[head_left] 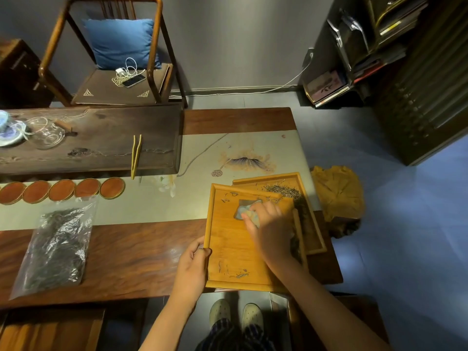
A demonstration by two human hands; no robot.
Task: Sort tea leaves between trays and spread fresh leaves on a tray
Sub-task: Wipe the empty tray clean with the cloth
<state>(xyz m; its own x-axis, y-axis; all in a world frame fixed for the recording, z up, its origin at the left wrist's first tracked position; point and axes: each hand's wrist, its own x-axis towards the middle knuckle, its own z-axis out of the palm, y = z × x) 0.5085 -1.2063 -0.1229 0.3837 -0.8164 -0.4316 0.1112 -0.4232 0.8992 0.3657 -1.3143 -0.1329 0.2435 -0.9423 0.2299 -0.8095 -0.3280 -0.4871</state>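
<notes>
A light wooden tray point(228, 244) lies at the table's near right, overlapping a second wooden tray point(311, 224) behind it. Only a few stray tea leaves point(239, 275) dot the near tray. A heap of dry tea leaves point(285, 191) sits in the far tray. My left hand point(193, 262) grips the near tray's left rim. My right hand point(266, 226) holds a small grey-blue cloth point(244, 210) against the near tray's floor. A clear plastic bag of dark tea leaves point(57, 243) lies on the table to the left.
A row of round orange coasters point(62, 190) and bamboo tongs point(136, 155) lie past the bag. A dark tea board point(106, 138) holds glassware point(48, 134) at the far left. An orange cloth point(338, 191) drapes a stool right of the table. A chair stands behind.
</notes>
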